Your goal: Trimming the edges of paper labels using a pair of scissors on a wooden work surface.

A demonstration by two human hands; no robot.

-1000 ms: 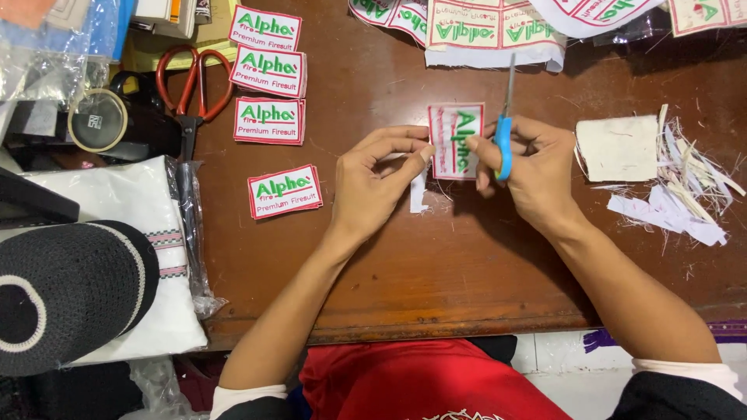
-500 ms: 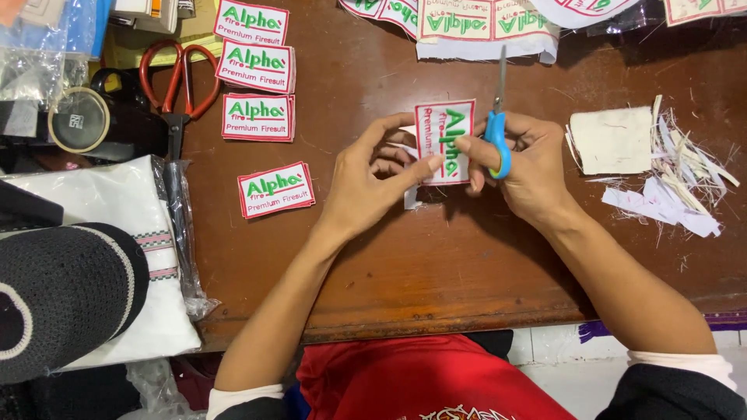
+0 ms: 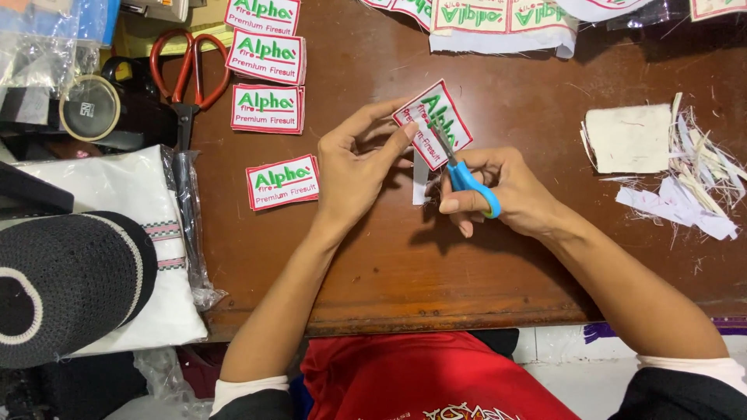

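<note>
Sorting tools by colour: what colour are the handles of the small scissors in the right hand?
Blue, seen in the head view: the small scissors in the right hand.

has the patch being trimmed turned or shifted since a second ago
Yes. The patch in the left hand was upright with its edges square to the table edge; it is now tilted, its top leaning left. Its place on the table barely changed.

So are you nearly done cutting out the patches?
Partly. Four trimmed patches lie at the table's left, scraps at its right. The left hand holds one patch while the right hand snips it with blue scissors. An uncut strip waits on top.
</note>
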